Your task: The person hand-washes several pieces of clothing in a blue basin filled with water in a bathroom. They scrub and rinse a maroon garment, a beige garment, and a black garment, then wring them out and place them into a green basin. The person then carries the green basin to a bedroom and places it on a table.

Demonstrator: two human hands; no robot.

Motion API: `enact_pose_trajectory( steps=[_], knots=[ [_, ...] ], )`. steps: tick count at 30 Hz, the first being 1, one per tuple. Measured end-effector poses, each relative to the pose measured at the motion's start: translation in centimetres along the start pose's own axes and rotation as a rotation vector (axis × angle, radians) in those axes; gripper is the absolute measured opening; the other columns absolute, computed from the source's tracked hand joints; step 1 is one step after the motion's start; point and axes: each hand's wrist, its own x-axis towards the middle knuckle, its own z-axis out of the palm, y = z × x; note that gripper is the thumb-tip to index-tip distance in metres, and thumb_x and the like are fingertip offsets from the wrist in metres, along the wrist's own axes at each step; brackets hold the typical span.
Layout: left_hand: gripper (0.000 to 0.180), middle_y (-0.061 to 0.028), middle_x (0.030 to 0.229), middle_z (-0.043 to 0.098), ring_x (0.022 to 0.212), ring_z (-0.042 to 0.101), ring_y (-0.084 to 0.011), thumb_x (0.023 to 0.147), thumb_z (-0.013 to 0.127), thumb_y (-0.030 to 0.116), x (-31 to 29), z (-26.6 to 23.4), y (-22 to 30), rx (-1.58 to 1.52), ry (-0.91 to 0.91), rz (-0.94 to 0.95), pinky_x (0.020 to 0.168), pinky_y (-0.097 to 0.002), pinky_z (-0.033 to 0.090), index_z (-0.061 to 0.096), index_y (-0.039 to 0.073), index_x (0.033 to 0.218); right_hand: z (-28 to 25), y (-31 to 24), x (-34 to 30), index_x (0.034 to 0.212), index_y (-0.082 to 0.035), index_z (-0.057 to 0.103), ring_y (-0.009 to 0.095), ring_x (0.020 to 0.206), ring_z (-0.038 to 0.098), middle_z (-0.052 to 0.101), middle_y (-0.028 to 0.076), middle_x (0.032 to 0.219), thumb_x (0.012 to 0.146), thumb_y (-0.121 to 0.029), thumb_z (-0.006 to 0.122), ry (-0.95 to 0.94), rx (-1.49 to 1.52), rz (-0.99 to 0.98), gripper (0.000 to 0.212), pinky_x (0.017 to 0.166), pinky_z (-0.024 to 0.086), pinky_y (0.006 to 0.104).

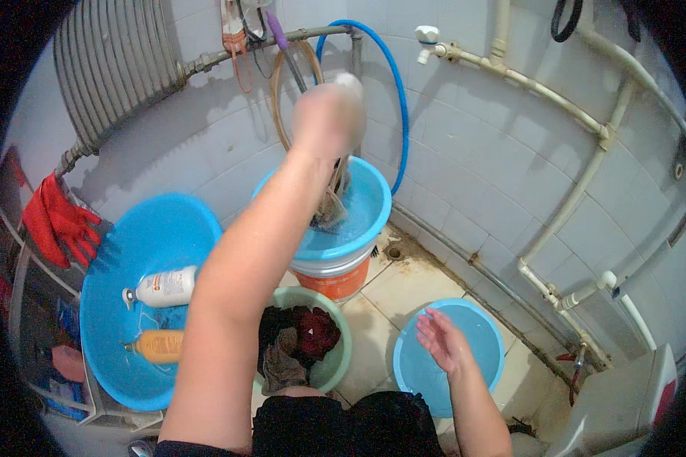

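My left hand (331,118), blurred, is raised over a blue basin (373,171) of water. It looks closed on a brownish-grey wet cloth (331,209), whose lower end hangs into the basin. Something white, too blurred to name, shows at the top of the hand. Below and to the right, my right hand (443,343) has its fingers stretched out and holds nothing. It is over a smaller light-blue basin (413,373) on the floor.
An orange-and-white bucket (334,280) supports the blue basin. A green basin (343,350) holds dark clothes (316,333). A large blue tub (156,221) holds a white bottle (168,287) and an orange bottle (160,346). Red gloves (57,221) hang at left; pipes (537,84) line the wall.
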Motion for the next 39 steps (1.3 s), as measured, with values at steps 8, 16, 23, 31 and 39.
enact_pose_trajectory(
  steps=[8,16,23,31,39],
  knots=[
    [0.027,-0.0123,0.103,0.051,0.089,0.058,-0.0263,0.086,0.052,0.011,-4.1,11.8,14.0,-0.768,-0.472,-0.066,0.075,-0.044,0.051,0.04,0.005,0.11,14.5,-3.4,1.8,0.13,-0.012,0.029,0.022,0.108,0.046,0.045,0.009,0.119,0.083,-0.021,0.062,-0.041,-0.272,-0.405,0.058,0.093,0.039,0.0378],
    [0.023,-0.0119,0.101,0.058,0.093,0.058,-0.0232,0.095,0.039,0.02,-8.7,13.0,13.3,-0.778,-0.491,-0.279,0.087,-0.0381,0.047,0.051,0.002,0.103,10.9,-7.6,3.6,0.114,-0.01,0.05,0.024,0.102,0.051,0.053,0.009,0.112,0.09,-0.031,0.044,-0.041,0.283,-0.404,0.032,0.085,0.045,0.0412],
    [0.027,-0.0048,0.099,0.055,0.096,0.051,-0.0155,0.09,0.046,0.031,-12.5,6.9,4.6,-0.189,-0.277,-0.471,0.085,-0.0307,0.042,0.051,0.008,0.105,10.9,-17.6,-9.3,0.119,-0.007,0.049,0.029,0.103,0.054,0.053,0.014,0.116,0.092,-0.037,0.031,0.0,0.326,-0.661,0.044,0.086,0.049,0.0459],
    [0.047,-0.0071,0.111,0.051,0.106,0.047,-0.0168,0.085,0.057,0.016,-27.7,13.5,-13.4,-0.307,-0.96,-0.436,0.089,-0.0344,0.041,0.033,0.009,0.124,8.3,-18.9,-15.3,0.124,-0.007,0.046,0.03,0.102,0.055,0.053,0.015,0.114,0.094,-0.034,0.027,0.134,0.272,-0.798,0.045,0.081,0.052,0.0448],
    [0.046,-0.0098,0.105,0.055,0.096,0.053,-0.0197,0.079,0.06,0.022,-35.6,13.6,-18.7,0.226,-1.233,-0.708,0.084,-0.032,0.044,0.045,0.002,0.118,-12.2,-7.8,-4.3,0.103,-0.003,0.054,0.027,0.085,0.057,0.057,0.015,0.1,0.088,-0.026,0.049,0.466,0.205,-0.443,0.028,0.079,0.049,0.0401]
  ],
)
